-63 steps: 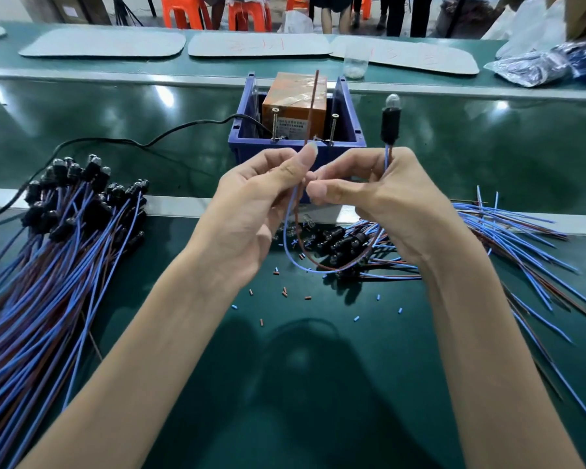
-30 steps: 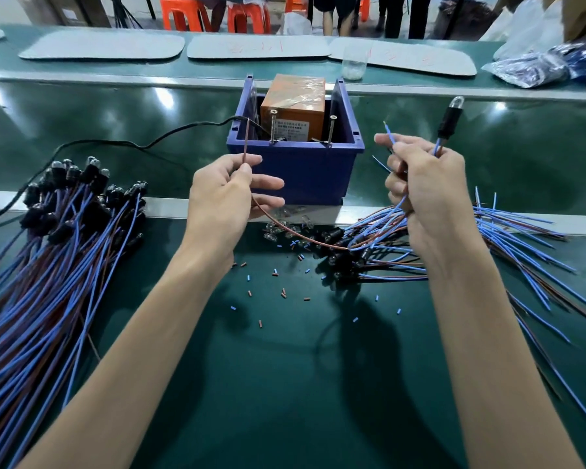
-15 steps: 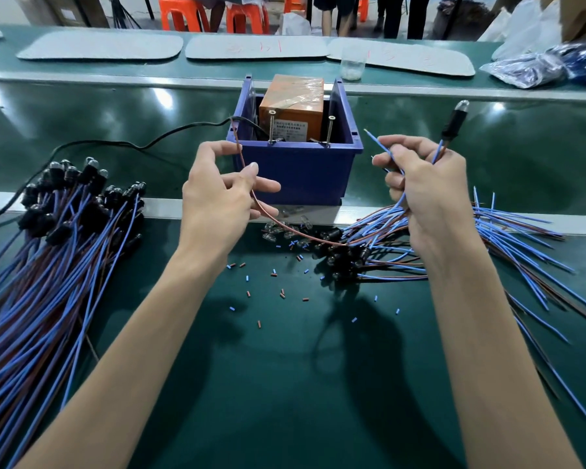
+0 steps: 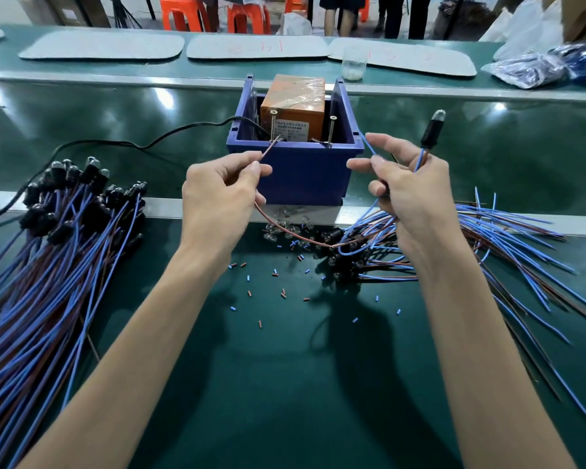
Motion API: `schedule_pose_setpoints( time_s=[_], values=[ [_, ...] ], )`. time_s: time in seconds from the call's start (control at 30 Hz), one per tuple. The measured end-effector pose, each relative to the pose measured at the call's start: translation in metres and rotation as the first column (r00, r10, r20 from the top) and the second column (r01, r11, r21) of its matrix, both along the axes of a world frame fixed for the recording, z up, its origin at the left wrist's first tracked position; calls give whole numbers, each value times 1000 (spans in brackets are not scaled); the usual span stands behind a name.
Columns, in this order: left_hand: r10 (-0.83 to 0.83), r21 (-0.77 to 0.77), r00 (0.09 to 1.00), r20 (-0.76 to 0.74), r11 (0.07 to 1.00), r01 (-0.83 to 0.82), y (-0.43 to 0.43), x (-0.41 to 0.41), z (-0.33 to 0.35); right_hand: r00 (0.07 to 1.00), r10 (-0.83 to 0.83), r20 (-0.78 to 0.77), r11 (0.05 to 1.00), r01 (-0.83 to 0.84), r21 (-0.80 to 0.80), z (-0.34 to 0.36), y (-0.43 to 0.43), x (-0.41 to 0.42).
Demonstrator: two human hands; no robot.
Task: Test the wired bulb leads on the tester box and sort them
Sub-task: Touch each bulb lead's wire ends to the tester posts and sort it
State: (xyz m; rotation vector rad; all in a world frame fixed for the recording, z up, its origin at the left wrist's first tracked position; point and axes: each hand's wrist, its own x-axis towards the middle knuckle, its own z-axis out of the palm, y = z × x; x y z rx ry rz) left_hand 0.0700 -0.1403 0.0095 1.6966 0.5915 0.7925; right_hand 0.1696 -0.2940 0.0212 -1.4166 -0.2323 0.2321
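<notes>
A blue bin [image 4: 301, 174] holds an orange tester box [image 4: 293, 99] with two upright screw terminals [image 4: 273, 125] in front of it. My left hand [image 4: 219, 201] pinches the brown lead [image 4: 268, 152]; its bare tip reaches the left screw. My right hand [image 4: 406, 194] holds the same bulb's blue lead [image 4: 367, 145], whose tip points up, just right of the bin's right front corner. The black bulb socket [image 4: 430, 132] with its clear bulb sticks up above my right hand. The bulb looks unlit.
A big bundle of wired bulbs [image 4: 58, 245] lies at the left. A looser pile of leads [image 4: 487, 245] spreads at the right. Loose glass bulbs [image 4: 285, 225] and bits of stripped insulation [image 4: 278, 292] lie on the green mat. A black cable [image 4: 149, 142] runs into the bin.
My hands have spread apart, each taking one lead. The left hand has brought the brown lead's tip to the left screw. The right hand with the blue lead has come closer to the bin.
</notes>
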Motion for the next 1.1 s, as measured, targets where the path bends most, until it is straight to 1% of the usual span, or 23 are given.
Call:
schedule_pose_setpoints(
  time_s=[0.2,0.33,0.53,0.6,0.7,0.83,0.93,1.0,1.1],
  values=[
    [-31,-42,1000,-1,999,31,-3,1,1,999,4,-38,1000,-5,-12,-5,7,-1],
    [-39,-92,999,3,995,39,0,2,1,995,82,-65,996,-80,33,-5,6,-1],
    [-99,-132,995,-9,986,97,1,0,-1,985,163,-55,986,-161,35,-6,5,-2],
    [-92,-132,996,-1,987,91,1,1,-1,982,182,-49,983,-180,37,-7,5,-1],
    [-25,-159,999,41,987,31,4,1,0,979,198,-45,979,-196,49,-7,5,-1],
    [59,-170,994,95,985,-42,6,1,1,979,197,-44,980,-194,52,-8,5,0],
    [93,-163,987,129,984,-72,6,1,0,988,143,-56,989,-140,53,-9,7,-1],
    [79,-162,991,111,985,-60,6,0,0,994,88,-66,996,-85,41,-10,8,-1],
    [5,-152,999,44,988,2,7,1,-1,997,46,-67,999,-45,19,-10,10,-2]
  ],
)
